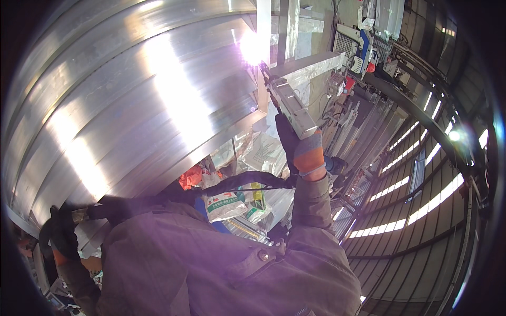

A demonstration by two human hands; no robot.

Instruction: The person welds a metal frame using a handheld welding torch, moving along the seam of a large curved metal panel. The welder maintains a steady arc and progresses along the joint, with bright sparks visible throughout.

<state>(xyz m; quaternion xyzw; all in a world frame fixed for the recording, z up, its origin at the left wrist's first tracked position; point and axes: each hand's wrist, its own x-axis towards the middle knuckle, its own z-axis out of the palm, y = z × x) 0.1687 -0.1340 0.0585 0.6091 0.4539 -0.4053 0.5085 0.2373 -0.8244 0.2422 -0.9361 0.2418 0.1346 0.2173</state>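
Note:
My right hand [303,150], in a black glove with an orange cuff, is shut on a grey hand-held welding gun [292,108]. The gun's tip points up at a joint between upright metal bars, where a bright white glare [252,48] burns. A large ribbed, shiny metal panel [132,105] fills the left of the view. A black hose [237,181] runs from the gun across my grey-brown jacket toward my left hand [63,231]. This hand wears a dark glove and sits at the panel's lower edge with fingers curled; what it grips is hidden.
White printed bags [226,203] and a red object [191,176] lie behind the panel's edge. Long metal profiles [363,126] are stacked at the right. A blue and white machine [361,50] stands at the top right. Roof beams with bright light strips [411,210] curve along the right.

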